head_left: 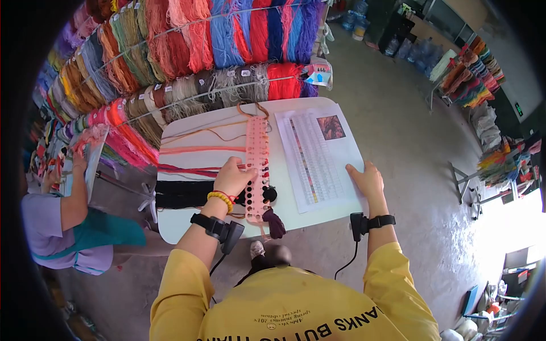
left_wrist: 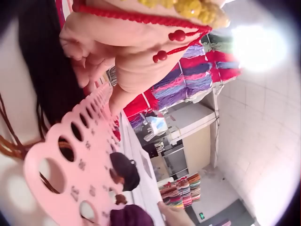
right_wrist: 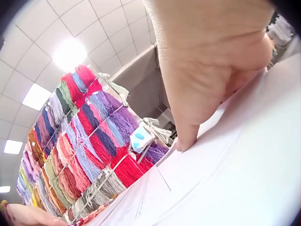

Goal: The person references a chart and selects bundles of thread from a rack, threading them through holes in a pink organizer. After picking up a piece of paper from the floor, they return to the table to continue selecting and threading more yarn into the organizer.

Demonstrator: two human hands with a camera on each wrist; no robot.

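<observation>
A pink strip with rows of holes (head_left: 257, 199) lies on a white board, with bundles of thread through it. My left hand (head_left: 232, 178) lies over the strip's left edge at mid-length, thumb on its face; in the left wrist view the hand (left_wrist: 136, 61) pinches the strip (left_wrist: 77, 165). Black thread (head_left: 185, 194) and red thread (head_left: 187, 170) run left beneath and beside that hand. A dark purple bundle (head_left: 274, 224) hangs at the strip's lower end. My right hand (head_left: 368, 181) rests on the board's right edge, thumb on the printed sheet's side; the right wrist view shows the palm (right_wrist: 211, 80).
The printed sheet (head_left: 315, 165) with a small picture covers the right of the white board (head_left: 170, 230). Racks of coloured yarn (head_left: 244, 34) stand beyond it. At left, another person (head_left: 74, 227) is at a second board. More yarn (head_left: 475, 74) hangs at far right.
</observation>
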